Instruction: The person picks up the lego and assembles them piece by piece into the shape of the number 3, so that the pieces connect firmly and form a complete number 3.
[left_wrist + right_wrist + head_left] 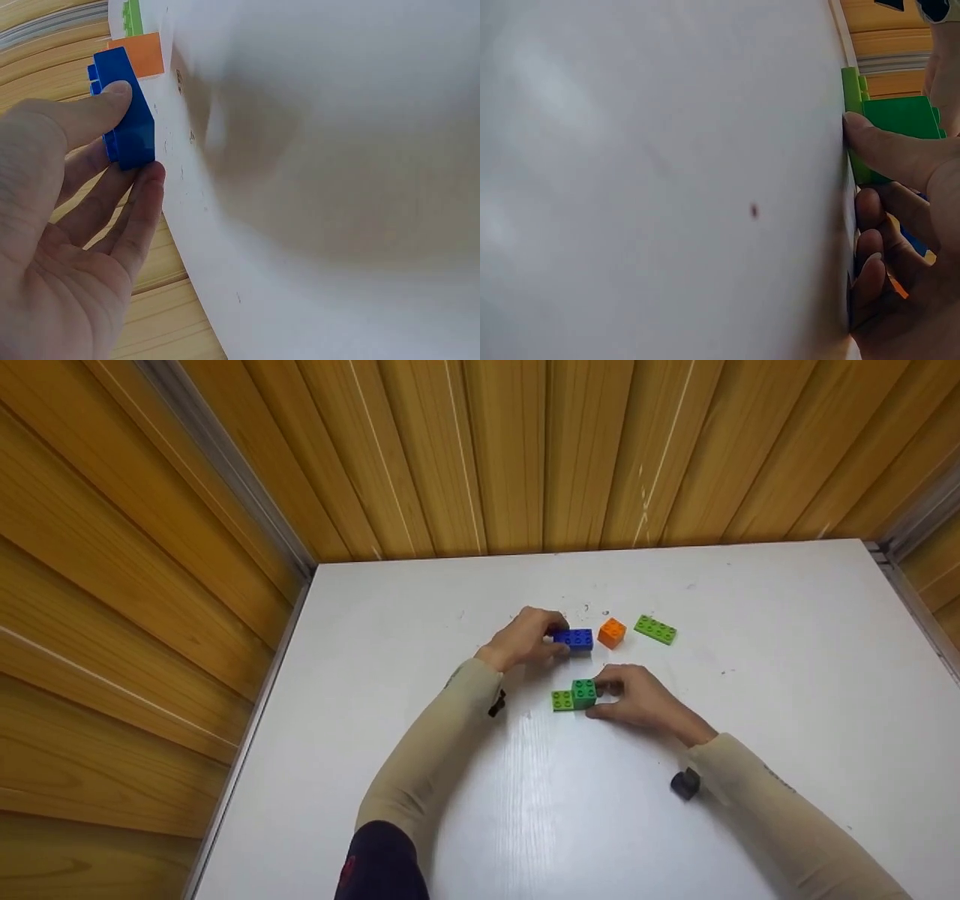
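Observation:
My left hand (525, 637) pinches the end of a blue brick (579, 639) between thumb and fingers. In the left wrist view the blue brick (136, 127) is tilted, its studs facing left. Closer to me, my right hand (637, 695) grips a light green flat brick (562, 702) with a darker green square brick (584, 693) stacked on its right end. The left end of that flat brick shows bare studs. The right wrist view has the thumb (885, 146) against the side of the flat brick, low by the table, while the curled fingers are partly hidden.
An orange square brick (611, 634) stands just right of the blue one. Beyond it lies another light green flat brick (655, 630). The white table (420, 607) ends at a wood-patterned wall (510, 457) at the back.

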Demonstrator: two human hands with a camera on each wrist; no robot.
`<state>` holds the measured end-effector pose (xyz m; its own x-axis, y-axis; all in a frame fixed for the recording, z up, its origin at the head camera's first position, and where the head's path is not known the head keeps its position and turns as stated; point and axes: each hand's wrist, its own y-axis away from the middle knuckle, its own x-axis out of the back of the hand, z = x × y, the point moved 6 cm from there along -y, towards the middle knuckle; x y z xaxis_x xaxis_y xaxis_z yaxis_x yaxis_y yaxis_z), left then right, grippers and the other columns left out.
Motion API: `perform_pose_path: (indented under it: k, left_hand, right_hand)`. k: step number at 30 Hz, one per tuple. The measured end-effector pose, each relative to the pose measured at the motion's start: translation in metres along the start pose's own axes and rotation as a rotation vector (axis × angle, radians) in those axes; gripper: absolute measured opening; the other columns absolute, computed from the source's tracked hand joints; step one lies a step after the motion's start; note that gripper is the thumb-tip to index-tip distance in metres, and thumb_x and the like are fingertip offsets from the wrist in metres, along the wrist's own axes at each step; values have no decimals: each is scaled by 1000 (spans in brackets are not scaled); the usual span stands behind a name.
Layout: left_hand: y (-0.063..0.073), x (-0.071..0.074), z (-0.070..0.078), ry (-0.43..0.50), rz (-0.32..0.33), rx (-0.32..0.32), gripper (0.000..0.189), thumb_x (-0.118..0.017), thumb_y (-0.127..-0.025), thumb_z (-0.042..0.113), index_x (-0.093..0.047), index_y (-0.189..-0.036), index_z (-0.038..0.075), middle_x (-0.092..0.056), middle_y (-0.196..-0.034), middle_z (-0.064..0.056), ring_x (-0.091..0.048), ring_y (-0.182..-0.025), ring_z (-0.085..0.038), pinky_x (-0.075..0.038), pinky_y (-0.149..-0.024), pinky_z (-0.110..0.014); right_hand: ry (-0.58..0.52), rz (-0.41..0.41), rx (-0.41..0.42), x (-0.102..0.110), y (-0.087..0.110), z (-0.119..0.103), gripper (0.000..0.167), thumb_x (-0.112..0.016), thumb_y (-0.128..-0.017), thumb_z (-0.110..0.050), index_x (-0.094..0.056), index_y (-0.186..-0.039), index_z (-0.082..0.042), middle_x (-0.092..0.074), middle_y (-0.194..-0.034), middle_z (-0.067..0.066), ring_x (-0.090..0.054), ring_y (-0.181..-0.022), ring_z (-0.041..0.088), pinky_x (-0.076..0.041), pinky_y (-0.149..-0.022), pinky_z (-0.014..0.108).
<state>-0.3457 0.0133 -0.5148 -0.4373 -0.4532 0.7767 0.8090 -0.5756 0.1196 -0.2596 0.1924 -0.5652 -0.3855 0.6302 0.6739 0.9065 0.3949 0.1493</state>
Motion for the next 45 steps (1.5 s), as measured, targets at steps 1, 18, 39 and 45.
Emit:
perform_pose_path:
  k: [1, 18, 39, 45]
  left_hand:
    - [1, 1, 1, -9, 1, -14, 36, -77, -101, 22, -72, -134, 10, -75, -126, -5, -66, -110, -13, -54, -109, -30]
    - [29, 22, 13, -73, 52, -171, 38, -77, -101, 27, -74, -131, 4, -77, -120, -9, -72, -105, -21, -61, -97, -32]
    - [56, 37, 28, -72, 105, -248, 38, -78, -100, 23, -73, -131, 2, -78, -122, -10, -73, -105, -16, -61, -100, -34]
    - [64, 37, 34, -84, 102, -290, 38, -77, -100, 24, -73, -131, 1, -78, -123, -10, -73, -107, -17, -61, -100, -30]
  right_hand:
    - [2, 1, 0, 0, 0, 0, 34, -94, -83, -28, -80, -113, -19, -72, -103, -1, -59, -98, 21, -48, -89, 38]
    - [11, 18, 46, 2, 2, -4, 48, -93, -84, -28, -77, -128, -16, -69, -102, 0, -56, -96, 21, -46, -85, 35]
    - [-138, 113, 113, 5, 7, -8, 43, -93, -85, -24, -80, -125, -12, -81, -117, 3, -75, -108, 22, -60, -99, 34]
    - [-155, 86, 93, 3, 4, -4, 42, -93, -86, -28, -81, -124, -16, -80, -114, 0, -73, -106, 18, -56, -95, 22]
